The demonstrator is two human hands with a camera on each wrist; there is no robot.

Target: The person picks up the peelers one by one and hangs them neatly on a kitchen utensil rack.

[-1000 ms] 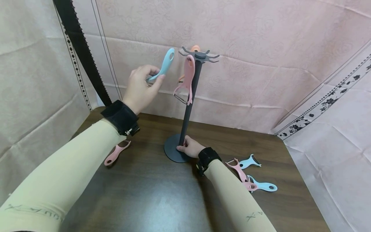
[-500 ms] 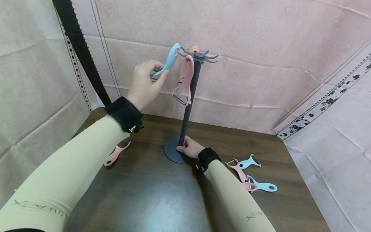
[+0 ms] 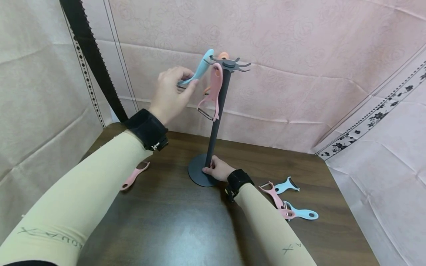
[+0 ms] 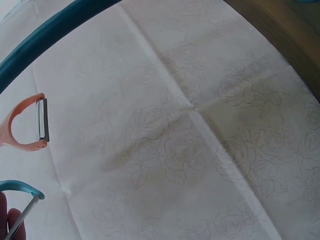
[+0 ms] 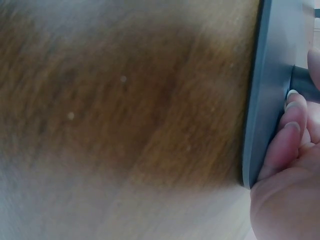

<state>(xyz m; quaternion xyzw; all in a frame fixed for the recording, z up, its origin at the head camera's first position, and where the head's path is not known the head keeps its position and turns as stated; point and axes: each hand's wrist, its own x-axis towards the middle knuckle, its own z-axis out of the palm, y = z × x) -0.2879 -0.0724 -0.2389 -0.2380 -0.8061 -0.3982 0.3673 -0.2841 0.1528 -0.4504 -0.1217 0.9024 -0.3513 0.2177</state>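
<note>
In the head view my left hand [image 3: 171,92] pinches a light blue peeler [image 3: 203,66] near its blade end, handle tilted up. The handle's top end meets a left hook of the dark hanging stand [image 3: 216,129]; whether the hook passes through the hole cannot be told. A pink peeler [image 3: 216,83] hangs on the neighbouring front hook, and an orange peeler [image 3: 223,55] hangs behind, mostly hidden; its head [image 4: 15,125] shows in the left wrist view. My right hand [image 3: 219,169] grips the pole's foot, just above the round base [image 5: 265,90].
On the wooden table [image 3: 159,221], a pink peeler [image 3: 131,179] lies left, partly behind my left forearm. Several pink and blue peelers, including a blue one [image 3: 307,214], lie overlapping beyond my right forearm. A cloth backdrop [image 3: 283,74] rises behind the stand.
My left hand has moved right and slightly up, bringing the blue peeler's handle from beside the stand to its left hook. The right hand stays on the pole.
</note>
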